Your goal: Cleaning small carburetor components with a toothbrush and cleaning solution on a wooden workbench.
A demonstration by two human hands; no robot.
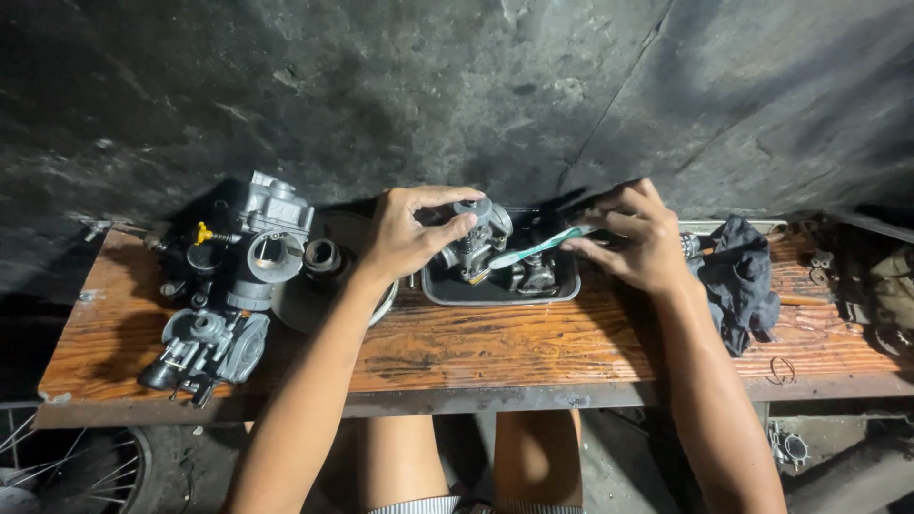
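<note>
My left hand [407, 233] grips a small metal carburetor [479, 231] from its left side and holds it over a dark rectangular tray [447, 291]. My right hand [633, 235] holds a teal and white toothbrush [535, 247], its head pointing left at the carburetor. Another metal part [535, 277] lies in the tray under the brush.
On the wooden bench [495, 347], two more carburetors lie at the left [268, 240] [208, 350], beside a round metal dish [314, 303]. A dark rag [741, 278] lies at the right, with small metal parts [890, 295] beyond. A dark wall stands behind; a spoked wheel [67, 471] is below left.
</note>
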